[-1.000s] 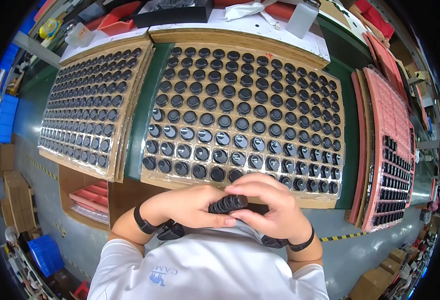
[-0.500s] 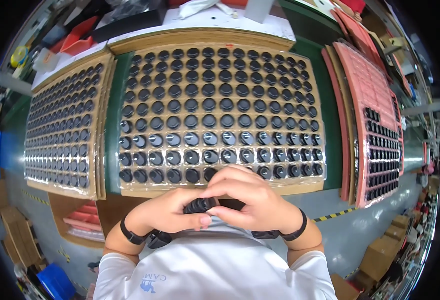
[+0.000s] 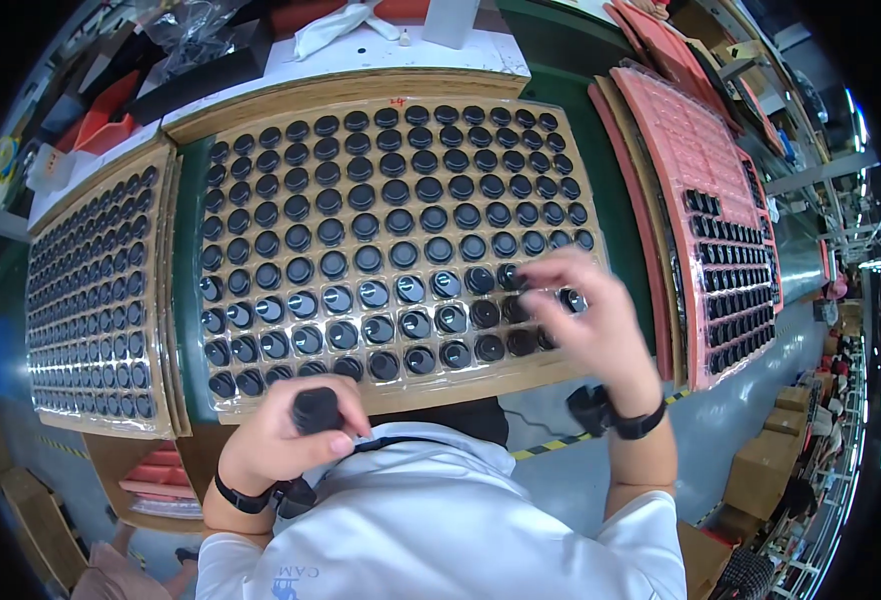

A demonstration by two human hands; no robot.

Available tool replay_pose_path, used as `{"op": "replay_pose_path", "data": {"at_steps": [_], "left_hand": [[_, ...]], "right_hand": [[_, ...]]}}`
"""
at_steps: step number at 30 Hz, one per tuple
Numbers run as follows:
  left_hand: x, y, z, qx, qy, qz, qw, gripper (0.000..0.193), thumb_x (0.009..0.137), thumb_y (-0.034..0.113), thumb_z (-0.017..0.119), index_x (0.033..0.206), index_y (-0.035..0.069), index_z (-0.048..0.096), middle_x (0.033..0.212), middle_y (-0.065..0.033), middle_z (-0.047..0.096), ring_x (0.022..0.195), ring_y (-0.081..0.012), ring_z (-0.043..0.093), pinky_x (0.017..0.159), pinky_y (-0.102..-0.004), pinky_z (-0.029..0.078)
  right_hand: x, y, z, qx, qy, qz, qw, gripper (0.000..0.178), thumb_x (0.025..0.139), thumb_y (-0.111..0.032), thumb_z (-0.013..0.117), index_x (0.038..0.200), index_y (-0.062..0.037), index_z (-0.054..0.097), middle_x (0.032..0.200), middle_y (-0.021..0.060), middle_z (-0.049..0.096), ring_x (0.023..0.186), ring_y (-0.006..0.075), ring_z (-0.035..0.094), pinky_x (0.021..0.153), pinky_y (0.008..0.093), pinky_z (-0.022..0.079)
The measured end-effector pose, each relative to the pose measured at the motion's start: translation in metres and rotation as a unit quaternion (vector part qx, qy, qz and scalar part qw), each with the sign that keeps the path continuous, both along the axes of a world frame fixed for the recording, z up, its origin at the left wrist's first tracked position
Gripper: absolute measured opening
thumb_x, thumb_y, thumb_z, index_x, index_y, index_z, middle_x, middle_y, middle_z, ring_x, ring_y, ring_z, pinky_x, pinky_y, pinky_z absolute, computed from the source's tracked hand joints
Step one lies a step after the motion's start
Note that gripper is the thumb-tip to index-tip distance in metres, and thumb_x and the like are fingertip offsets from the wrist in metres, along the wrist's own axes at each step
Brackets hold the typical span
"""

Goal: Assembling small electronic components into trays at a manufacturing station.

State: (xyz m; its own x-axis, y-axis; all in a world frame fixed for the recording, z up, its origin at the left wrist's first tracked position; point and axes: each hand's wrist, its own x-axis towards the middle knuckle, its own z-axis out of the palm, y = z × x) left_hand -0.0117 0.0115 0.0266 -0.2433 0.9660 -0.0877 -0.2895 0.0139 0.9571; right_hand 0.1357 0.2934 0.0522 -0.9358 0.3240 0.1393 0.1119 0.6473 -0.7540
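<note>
My left hand (image 3: pixel 286 425) is closed around a black cylindrical part (image 3: pixel 315 410), its dark round end facing up, just off the near edge of the middle tray. Over the right side of that clear plastic tray (image 3: pixel 461 374) is my right hand (image 3: pixel 586 310), somewhat blurred. Its thumb and forefinger are apart, and nothing shows between them. Black round caps (image 3: pixel 365 226) fill the tray in rows, with several near the right side hidden by this hand.
To the left stands another filled tray (image 3: pixel 91 290) on stacked cardboard. Pink trays (image 3: pixel 706 270) holding black parts lie to the right. Behind is a white shelf (image 3: pixel 361 50) with a wooden front edge. Cardboard boxes (image 3: pixel 761 450) stand on the floor at right.
My hands were together on a black ribbed part and have separated. The left keeps a black part and has gone left; the right has moved right over the tray. The view has shifted.
</note>
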Motion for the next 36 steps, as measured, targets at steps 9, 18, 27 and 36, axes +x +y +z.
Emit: {"op": "replay_pose_path", "data": {"at_steps": [9, 18, 27, 36], "left_hand": [[0.003, 0.014, -0.009, 0.083, -0.155, 0.113, 0.978, 0.019, 0.078, 0.015, 0.066, 0.080, 0.000, 0.055, 0.072, -0.0097, 0.053, 0.063, -0.0144, 0.050, 0.056, -0.0251, 0.039], [0.006, 0.012, -0.005, 0.082, -0.121, 0.141, 0.979, 0.026, 0.078, 0.017, 0.067, 0.091, -0.003, 0.055, 0.077, -0.0123, 0.057, 0.062, -0.0137, 0.052, 0.056, -0.0236, 0.040], [0.016, 0.022, -0.001, 0.004, -0.082, 0.176, 0.981, 0.046, 0.076, 0.019, 0.072, 0.109, -0.006, 0.054, 0.093, -0.0111, 0.062, 0.072, -0.0111, 0.056, 0.064, -0.0232, 0.044], [0.021, 0.013, 0.003, 0.021, -0.082, 0.183, 0.979, 0.043, 0.071, 0.011, 0.075, 0.107, -0.004, 0.056, 0.101, -0.0098, 0.062, 0.092, -0.0159, 0.059, 0.085, -0.0283, 0.046]], "right_hand": [[0.014, 0.088, -0.019, 0.307, -0.083, -0.120, 0.941, 0.021, 0.072, -0.003, 0.068, 0.091, 0.0009, 0.061, 0.085, 0.0125, 0.059, 0.080, 0.0269, 0.058, 0.073, 0.0342, 0.047], [0.003, 0.028, 0.017, 0.179, 0.096, -0.007, 0.979, 0.022, 0.072, -0.007, 0.068, 0.092, -0.0027, 0.061, 0.083, 0.0102, 0.059, 0.080, 0.0282, 0.058, 0.075, 0.0361, 0.046], [-0.026, -0.077, 0.001, 0.068, 0.239, 0.174, 0.953, 0.026, 0.070, -0.013, 0.071, 0.093, -0.0069, 0.061, 0.091, 0.0052, 0.056, 0.087, 0.0236, 0.056, 0.075, 0.0341, 0.044], [-0.032, -0.085, 0.001, 0.072, 0.291, 0.208, 0.931, 0.026, 0.072, -0.012, 0.071, 0.095, -0.0047, 0.062, 0.087, 0.0062, 0.056, 0.084, 0.0237, 0.056, 0.073, 0.0333, 0.043]]}}
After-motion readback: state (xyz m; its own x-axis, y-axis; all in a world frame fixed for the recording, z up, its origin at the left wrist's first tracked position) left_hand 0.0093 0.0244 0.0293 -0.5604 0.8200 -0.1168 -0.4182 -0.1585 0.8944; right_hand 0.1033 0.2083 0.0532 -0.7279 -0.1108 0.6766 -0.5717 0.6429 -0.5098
